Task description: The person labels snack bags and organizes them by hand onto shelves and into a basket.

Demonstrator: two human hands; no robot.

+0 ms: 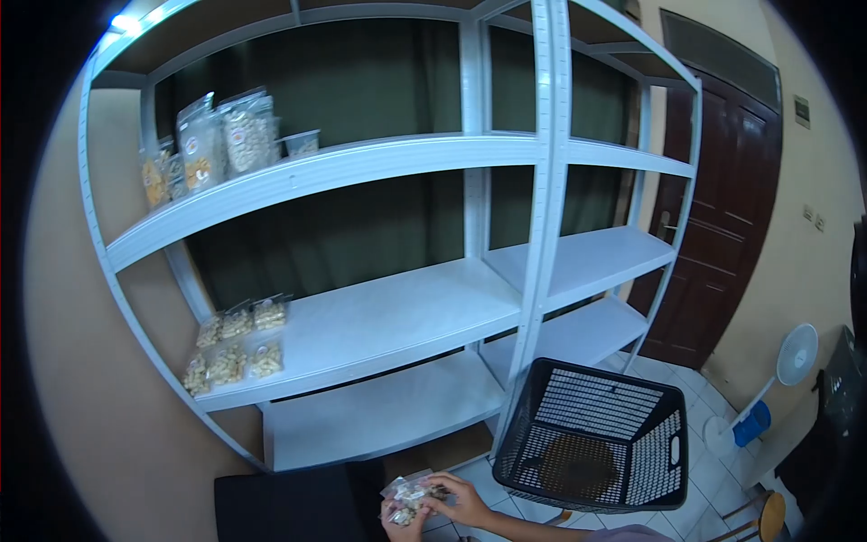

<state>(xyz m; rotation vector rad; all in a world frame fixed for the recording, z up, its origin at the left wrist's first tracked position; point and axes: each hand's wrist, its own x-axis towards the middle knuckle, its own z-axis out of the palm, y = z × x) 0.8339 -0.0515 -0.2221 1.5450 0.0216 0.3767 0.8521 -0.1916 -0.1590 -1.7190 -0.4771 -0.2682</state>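
At the bottom of the head view, a small clear plastic bag of pale snack pieces is held between both hands. My left hand grips it from below, its fingers closed on the lower side. My right hand has its fingers closed on the bag's right side. Similar bags of pale pieces lie in two rows at the left end of the middle shelf, ahead and to the left of my hands.
On the upper shelf stand larger clear pouches and a small tub. A black plastic basket sits right of my hands. Below left is a black flat surface. A fan and wooden stool are at right.
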